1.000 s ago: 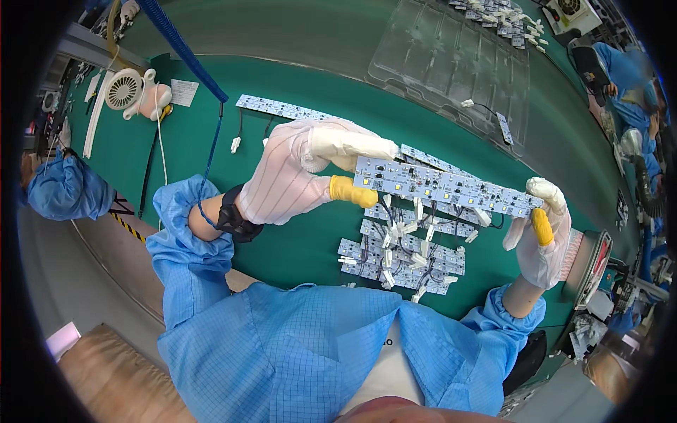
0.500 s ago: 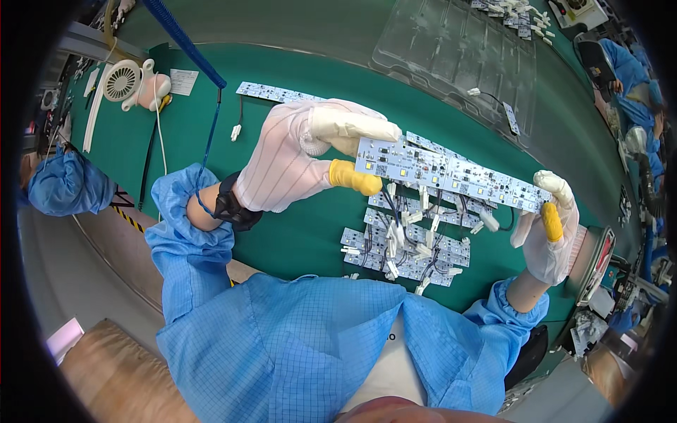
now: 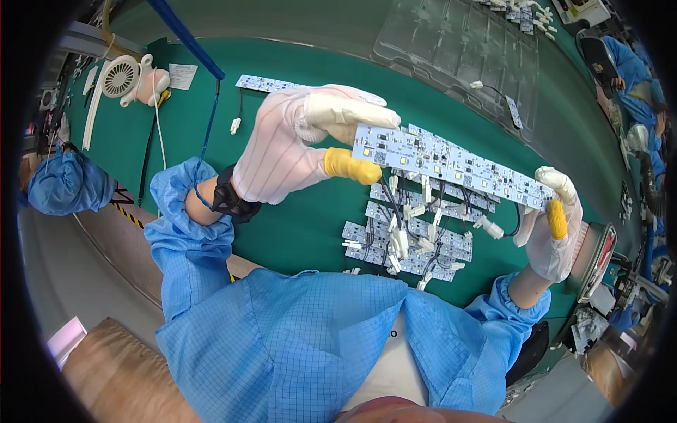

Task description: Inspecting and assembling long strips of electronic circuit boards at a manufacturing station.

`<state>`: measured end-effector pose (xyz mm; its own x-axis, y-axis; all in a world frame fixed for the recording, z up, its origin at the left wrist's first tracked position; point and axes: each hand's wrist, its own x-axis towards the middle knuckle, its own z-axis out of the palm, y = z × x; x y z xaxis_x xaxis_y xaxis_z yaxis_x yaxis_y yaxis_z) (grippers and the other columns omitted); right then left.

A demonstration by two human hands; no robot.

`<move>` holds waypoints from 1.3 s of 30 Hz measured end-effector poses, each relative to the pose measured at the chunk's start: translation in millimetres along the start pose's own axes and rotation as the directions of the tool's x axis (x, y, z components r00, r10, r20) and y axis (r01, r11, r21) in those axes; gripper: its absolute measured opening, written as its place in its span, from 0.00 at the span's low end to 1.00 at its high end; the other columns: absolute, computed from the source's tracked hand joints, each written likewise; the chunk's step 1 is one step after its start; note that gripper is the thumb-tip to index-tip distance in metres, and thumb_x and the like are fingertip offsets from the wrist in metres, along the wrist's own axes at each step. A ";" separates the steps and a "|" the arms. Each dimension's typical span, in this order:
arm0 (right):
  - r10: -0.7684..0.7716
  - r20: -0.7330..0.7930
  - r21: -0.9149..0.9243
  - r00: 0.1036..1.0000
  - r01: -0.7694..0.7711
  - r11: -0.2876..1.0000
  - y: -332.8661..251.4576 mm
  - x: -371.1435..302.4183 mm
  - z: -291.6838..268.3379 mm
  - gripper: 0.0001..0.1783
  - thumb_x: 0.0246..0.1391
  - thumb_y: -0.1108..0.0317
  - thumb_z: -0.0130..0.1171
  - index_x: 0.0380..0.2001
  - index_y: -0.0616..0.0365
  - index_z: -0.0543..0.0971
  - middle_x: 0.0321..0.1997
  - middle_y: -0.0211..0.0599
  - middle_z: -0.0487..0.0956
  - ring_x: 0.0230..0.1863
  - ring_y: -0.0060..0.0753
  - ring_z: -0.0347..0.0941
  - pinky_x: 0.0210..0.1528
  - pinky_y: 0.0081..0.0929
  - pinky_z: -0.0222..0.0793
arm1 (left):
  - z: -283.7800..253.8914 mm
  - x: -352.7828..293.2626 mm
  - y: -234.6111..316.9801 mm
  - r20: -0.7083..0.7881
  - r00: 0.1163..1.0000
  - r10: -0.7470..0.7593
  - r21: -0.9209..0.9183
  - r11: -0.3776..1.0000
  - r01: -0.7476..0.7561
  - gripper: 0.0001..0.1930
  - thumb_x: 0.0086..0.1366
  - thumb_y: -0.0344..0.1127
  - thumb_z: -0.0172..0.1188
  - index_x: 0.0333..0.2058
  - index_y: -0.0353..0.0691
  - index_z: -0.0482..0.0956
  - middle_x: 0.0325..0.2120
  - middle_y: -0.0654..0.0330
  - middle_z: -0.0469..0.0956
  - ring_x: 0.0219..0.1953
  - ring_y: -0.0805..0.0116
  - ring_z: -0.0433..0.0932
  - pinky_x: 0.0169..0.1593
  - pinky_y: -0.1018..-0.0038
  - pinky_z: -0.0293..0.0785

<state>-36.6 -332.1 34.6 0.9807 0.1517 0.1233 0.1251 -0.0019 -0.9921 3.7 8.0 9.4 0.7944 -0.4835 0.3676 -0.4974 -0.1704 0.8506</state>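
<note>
Blue cleanroom smock [image 3: 296,338] fills the bottom of the view, both sleeves coming up from it. Left hand [image 3: 296,151], white striped glove with a yellow fingertip cot, pinches the left end of a long white LED circuit board [image 3: 451,161]: thumb under, fingers curled over the top edge, closed on the board. Black wrist strap [image 3: 227,197] at the left cuff, blue coiled cord running up from it. Right hand [image 3: 553,225], same glove and yellow cot, grips the board's right end, thumb on top, fingers wrapped behind, closed on it. Board held up off the table between the two hands, tilted down to the right, component side facing the camera, black wires with white connectors [image 3: 490,227] hanging from it.

Directly below the board, on the green table mat [image 3: 296,233], a pile of similar boards [image 3: 409,236] with tangled wires and white plugs, lying flat, overlapping. Further out on the mat, another single board strip [image 3: 271,83] behind the left hand, a loose white connector near it. Far left, a small white desk fan [image 3: 121,75] and a paper note beside it. Far side, clear plastic trays [image 3: 458,49] on the mat. A person in a blue cap [image 3: 67,185] at left edge, another blue-suited person [image 3: 631,67] at upper right.
</note>
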 end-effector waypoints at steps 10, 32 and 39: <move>0.107 0.013 0.052 0.994 -0.107 0.993 3.1 -2.0 1.9 0.29 0.51 0.57 0.60 0.46 0.73 0.69 0.34 0.46 0.76 0.16 0.28 0.72 0.19 0.19 0.67 | 2.6 -2.9 -9.4 -0.054 0.999 -0.008 0.009 1.000 0.009 0.23 0.57 0.49 0.63 0.40 0.33 0.79 0.34 0.51 0.81 0.39 0.61 0.79 0.48 0.67 0.73; -0.041 0.026 0.074 0.999 0.039 0.997 8.2 -1.9 -0.2 0.25 0.53 0.63 0.58 0.48 0.72 0.68 0.31 0.46 0.77 0.16 0.28 0.74 0.22 0.16 0.68 | -2.8 5.9 -12.6 -0.032 0.993 0.110 0.161 0.982 -0.104 0.22 0.50 0.50 0.66 0.38 0.38 0.81 0.35 0.58 0.82 0.45 0.60 0.78 0.47 0.69 0.74; 0.005 0.048 0.140 0.999 -0.012 0.990 -4.3 -4.9 3.8 0.22 0.52 0.68 0.58 0.47 0.71 0.69 0.33 0.45 0.77 0.16 0.28 0.74 0.21 0.18 0.69 | -2.6 8.6 -19.9 0.012 0.975 0.220 0.108 0.969 -0.220 0.21 0.59 0.47 0.60 0.44 0.37 0.76 0.33 0.51 0.81 0.38 0.58 0.80 0.52 0.55 0.69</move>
<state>-42.5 -329.2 38.2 0.9729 0.1991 0.1174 0.0913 0.1352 -0.9866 21.3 9.4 -3.4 0.6611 -0.5191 0.5417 -0.6950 -0.1516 0.7028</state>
